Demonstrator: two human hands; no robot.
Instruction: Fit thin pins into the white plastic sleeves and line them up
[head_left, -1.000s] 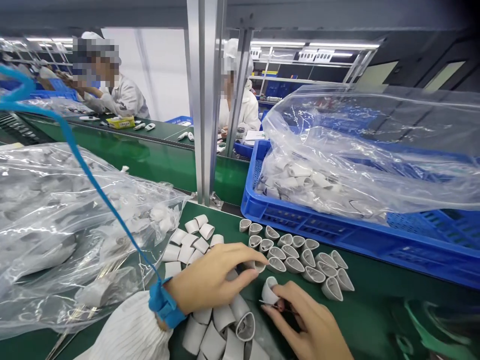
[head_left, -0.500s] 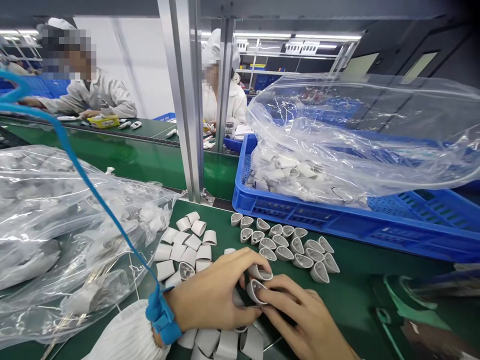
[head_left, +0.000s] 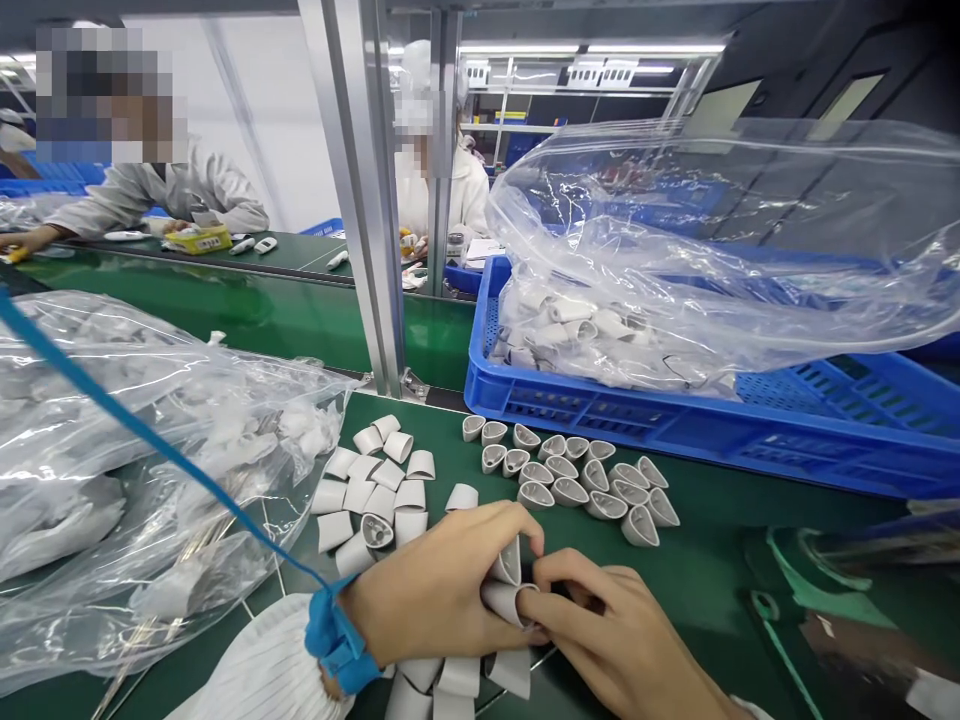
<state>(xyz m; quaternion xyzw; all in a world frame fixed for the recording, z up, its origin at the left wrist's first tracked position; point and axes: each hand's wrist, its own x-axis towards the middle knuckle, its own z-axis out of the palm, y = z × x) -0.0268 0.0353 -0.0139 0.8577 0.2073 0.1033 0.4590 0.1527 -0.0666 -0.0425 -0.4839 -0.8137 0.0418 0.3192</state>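
Note:
My left hand (head_left: 431, 580), with a blue wrist strap (head_left: 337, 640) at its cuff, is closed around two small grey-white plastic sleeves. The upper sleeve (head_left: 508, 562) is tilted with its opening outward; the lower sleeve (head_left: 502, 600) lies just under it. My right hand (head_left: 626, 625) is closed at the lower sleeve, its fingertips at the open rim. Its thumb is hidden. Loose sleeves (head_left: 364, 495) lie mostly on their sides to the left, and more sleeves (head_left: 457, 680) are below my hands. Beyond my right hand, several sleeves (head_left: 568, 490) stand in rows, openings up.
A blue crate (head_left: 570, 400) with a clear plastic bag (head_left: 712, 290) of sleeves stands at the back right. Another plastic bag (head_left: 150, 420) covers the left side. A metal post (head_left: 364, 200) rises behind the green bench. Two people in white work across from me.
My left hand has tipped the two sleeves, turning the lower one's opening toward my right hand. My right fingers have curled in around its rim. The view has shifted slightly.

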